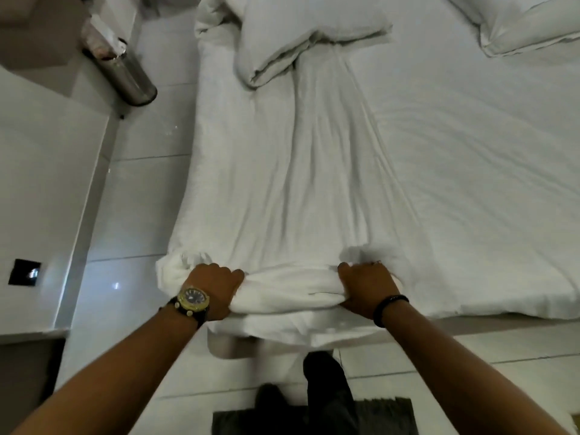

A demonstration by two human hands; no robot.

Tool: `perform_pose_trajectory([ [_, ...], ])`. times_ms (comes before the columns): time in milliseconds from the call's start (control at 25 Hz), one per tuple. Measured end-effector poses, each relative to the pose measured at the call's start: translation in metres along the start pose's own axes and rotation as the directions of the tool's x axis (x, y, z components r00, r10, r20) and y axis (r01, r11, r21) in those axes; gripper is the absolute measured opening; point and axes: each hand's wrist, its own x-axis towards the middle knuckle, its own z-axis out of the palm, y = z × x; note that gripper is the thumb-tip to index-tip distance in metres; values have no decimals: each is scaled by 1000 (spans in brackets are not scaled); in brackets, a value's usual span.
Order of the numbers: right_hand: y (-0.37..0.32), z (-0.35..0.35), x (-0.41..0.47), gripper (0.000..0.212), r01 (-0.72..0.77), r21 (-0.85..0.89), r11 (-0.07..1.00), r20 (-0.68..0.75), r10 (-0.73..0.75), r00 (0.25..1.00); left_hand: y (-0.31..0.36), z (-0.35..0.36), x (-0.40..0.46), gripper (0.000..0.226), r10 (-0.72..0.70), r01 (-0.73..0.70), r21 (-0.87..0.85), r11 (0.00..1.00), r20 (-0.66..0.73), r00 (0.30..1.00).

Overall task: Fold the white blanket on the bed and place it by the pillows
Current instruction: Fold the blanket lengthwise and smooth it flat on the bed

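Note:
The white blanket (301,171) lies in a long narrow strip down the left side of the bed, wrinkled lengthwise. Its near end is bunched at the foot of the bed. My left hand (210,288), with a gold watch on the wrist, grips the left part of that bunched end. My right hand (365,288), with a dark wristband, grips the right part. One white pillow (301,32) lies on the blanket's far end. A second pillow (527,23) sits at the top right.
The bed's white sheet (486,183) spreads to the right. A metal bin (125,73) stands on the tiled floor at the upper left. A white cabinet (40,183) runs along the left. My dark shoes and a dark mat (392,412) are below.

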Motion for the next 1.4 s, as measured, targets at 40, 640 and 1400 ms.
perform_pose_trajectory([
  [40,-10,5,-9,46,-51,8,999,-18,51,999,13,18,-12,52,-39,40,14,999,-48,998],
  [640,4,55,-26,72,-318,-184,930,-39,316,948,47,90,-28,48,-302,286,-107,952,-198,932],
  [1400,-46,57,-54,75,-44,-43,998,92,48,995,105,105,-23,69,-181,184,-610,771,67,981],
])
